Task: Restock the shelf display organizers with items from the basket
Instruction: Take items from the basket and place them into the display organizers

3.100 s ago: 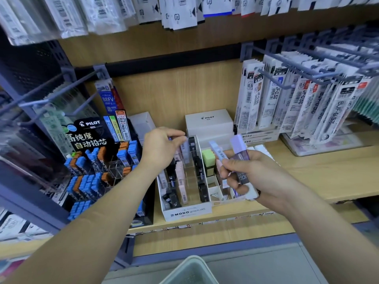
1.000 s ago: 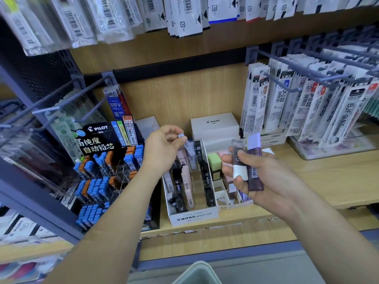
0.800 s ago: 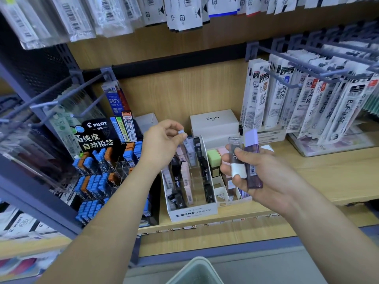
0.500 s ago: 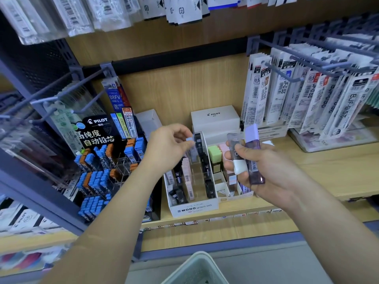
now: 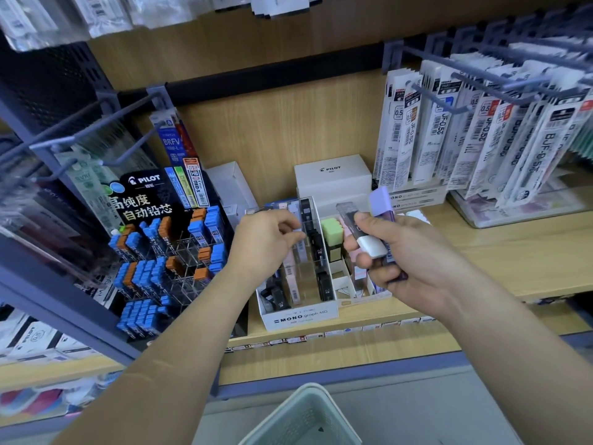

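Note:
The white MONO organizer stands on the wooden shelf and holds black and pink lead cases in clear divided slots. My left hand hovers over its rear slots, fingers pinched on a small lead case with a pale blue cap. My right hand is to the right of the organizer and grips two lead cases: a purple one with a lilac cap and a dark one with a white cap. The pale green basket shows at the bottom edge; its contents are hidden.
A black Pilot display with blue and orange lead cases stands to the left. White Pilot boxes sit behind the organizer. Refill packs hang on hooks at the right, and empty hooks jut out at the left. A green eraser lies beside the organizer.
My left hand has dropped from above the organizer toward its rear slots with the small case. My right hand keeps both cases, shifted slightly.

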